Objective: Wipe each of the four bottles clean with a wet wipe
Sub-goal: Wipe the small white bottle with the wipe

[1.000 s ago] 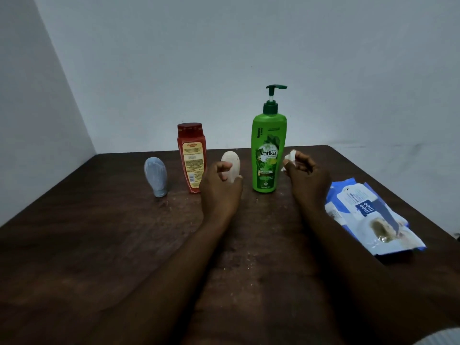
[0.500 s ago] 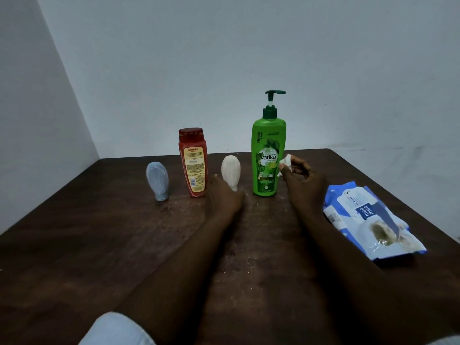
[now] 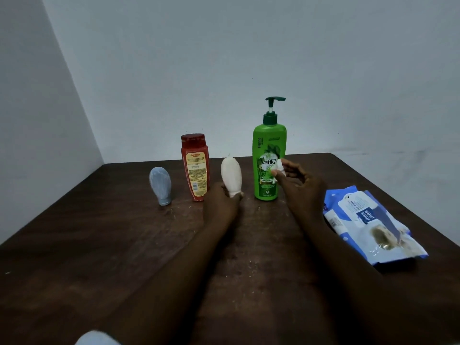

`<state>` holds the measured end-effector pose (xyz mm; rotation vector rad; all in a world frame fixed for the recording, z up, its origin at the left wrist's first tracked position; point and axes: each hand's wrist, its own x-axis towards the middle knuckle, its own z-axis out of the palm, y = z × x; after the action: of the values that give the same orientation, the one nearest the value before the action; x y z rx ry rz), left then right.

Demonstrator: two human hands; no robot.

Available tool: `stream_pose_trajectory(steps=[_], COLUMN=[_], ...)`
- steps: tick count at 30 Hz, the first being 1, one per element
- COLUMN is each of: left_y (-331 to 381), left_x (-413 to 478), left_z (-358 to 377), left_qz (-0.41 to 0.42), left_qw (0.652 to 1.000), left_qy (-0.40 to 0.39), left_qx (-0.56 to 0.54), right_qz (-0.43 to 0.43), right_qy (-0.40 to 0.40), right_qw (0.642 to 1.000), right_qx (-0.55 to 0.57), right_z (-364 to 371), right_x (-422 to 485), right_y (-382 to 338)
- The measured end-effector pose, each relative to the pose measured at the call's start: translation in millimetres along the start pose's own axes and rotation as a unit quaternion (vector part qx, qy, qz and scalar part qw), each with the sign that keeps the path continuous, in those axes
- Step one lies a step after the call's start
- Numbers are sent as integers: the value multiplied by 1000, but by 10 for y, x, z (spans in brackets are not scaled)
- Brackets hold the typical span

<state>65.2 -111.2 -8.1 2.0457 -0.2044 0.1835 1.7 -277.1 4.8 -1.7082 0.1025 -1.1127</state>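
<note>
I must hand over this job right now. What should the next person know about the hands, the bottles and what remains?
Left hand grips the white bottle low down, near its base.
Right hand pinches a wipe in front of the green bottle; whether they touch cannot be told.
Red bottle and blue bottle stand to the left, no hand on them. Wipe pack lies on the table at the right.
Done: a wipe is out. Which bottles are already clean cannot be told.
Left: probably the white bottle next; check the rest.
</note>
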Motion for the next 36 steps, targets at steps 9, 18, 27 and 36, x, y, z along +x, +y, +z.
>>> stream_pose_trajectory(steps=[9, 18, 27, 36], left_y=[-27, -198, -245, -263], left_x=[-534, -811, -807, -778], left_z=[-584, -712, -724, -718], left_qz=[-61, -99, -74, -65], left_qw=[974, 962, 970, 971], left_qy=[-117, -126, -122, -102], left_qx=[-186, -221, -197, -208], right_qz=[160, -93, -187, -229], right_qy=[-160, -236, -189, -192], right_qw=[968, 961, 947, 932], right_qx=[108, -110, -180, -204], right_z=[153, 162, 302, 441], right_x=[-255, -692, -452, -469], right_y=[-264, -652, -914, -938])
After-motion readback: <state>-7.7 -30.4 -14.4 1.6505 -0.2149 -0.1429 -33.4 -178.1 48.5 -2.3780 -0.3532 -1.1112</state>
